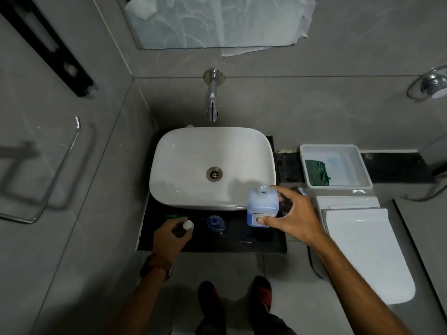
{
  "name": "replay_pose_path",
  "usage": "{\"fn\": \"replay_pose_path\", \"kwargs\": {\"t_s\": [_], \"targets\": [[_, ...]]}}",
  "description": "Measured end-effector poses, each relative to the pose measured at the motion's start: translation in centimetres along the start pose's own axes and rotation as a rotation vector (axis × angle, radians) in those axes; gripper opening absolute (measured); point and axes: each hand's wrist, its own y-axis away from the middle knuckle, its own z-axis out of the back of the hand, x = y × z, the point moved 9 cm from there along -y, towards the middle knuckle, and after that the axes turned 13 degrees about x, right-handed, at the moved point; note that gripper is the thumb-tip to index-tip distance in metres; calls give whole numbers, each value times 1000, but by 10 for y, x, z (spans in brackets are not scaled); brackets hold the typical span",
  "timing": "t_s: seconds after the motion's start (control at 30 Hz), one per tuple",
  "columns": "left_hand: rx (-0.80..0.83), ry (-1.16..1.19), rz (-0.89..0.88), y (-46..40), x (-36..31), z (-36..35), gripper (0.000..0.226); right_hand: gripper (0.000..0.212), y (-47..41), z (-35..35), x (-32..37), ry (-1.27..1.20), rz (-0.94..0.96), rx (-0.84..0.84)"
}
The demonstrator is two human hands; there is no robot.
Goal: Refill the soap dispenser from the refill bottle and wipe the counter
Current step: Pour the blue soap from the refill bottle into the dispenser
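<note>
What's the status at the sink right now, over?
Right hand gripping open refill bottle, upright on counter. Left hand holding white cap. Soap dispenser between hands, nothing blocking.

A bathroom, shown by a white ceramic countertop basin (212, 165) under a chrome wall-mounted tap (212, 97), grey tiled walls (314, 112), a white toilet seat lid (365, 250) and a wall mirror (217, 20).

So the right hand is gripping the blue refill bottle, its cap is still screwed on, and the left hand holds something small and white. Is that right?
Not quite. The head view shows the refill bottle with its neck open, no cap on it. The rest stands: the right hand has its grip on the bottle, and the left hand holds a small white piece, possibly the cap.
</note>
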Motion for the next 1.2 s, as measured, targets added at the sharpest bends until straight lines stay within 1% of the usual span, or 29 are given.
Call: {"fn": "replay_pose_path", "kwargs": {"t_s": [0.2,0.3,0.47,0.63,0.83,1.03,1.1,1.2], "targets": [[60,-27,152,-14,32,-34,38,85,4,-7,-10,-19,1,-19],[84,-57,198,-24,38,-45,38,82,8,-12,-17,-23,-5,-30],[95,-97,211,-36,41,-57,38,78,15,-18,-31,-31,-40,-35],[68,-116,219,-43,43,-61,37,77,21,-22,-37,-20,-55,-30],[70,-96,227,-43,46,-61,37,77,27,-21,-39,-4,-52,-33],[86,-156,140,-40,33,-48,44,81,31,-17,-36,7,-34,-40],[148,-148,69,-37,20,-48,54,81,33,-14,-34,6,-32,-40],[278,-135,-97,-33,-5,-55,68,83,35,-11,-34,4,-36,-39]]}}
